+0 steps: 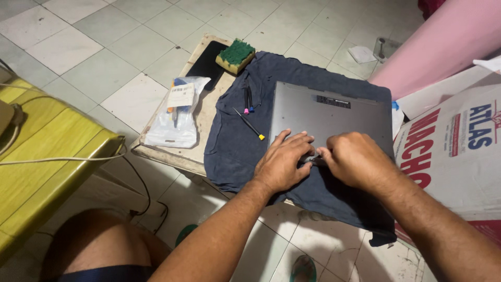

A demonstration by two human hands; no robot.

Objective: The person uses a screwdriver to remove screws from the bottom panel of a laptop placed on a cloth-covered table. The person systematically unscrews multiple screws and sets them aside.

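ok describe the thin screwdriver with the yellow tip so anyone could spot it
On the dark blue cloth covering the small table, look left of the grey laptop. The thin screwdriver lies diagonally there, alone below two stubbier pink- and blue-ended tools, its yellow cap nearest the left hand.

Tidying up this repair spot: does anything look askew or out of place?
The dark cloth droops off the small table's front edge, and the grey laptop lies upside down, overhanging that edge under both hands.

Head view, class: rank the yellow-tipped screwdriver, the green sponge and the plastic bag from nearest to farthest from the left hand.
1. Yellow-tipped screwdriver, just up-left of the left hand, on the dark cloth.
2. Plastic bag, farther left on the board.
3. Green sponge, at the far edge.
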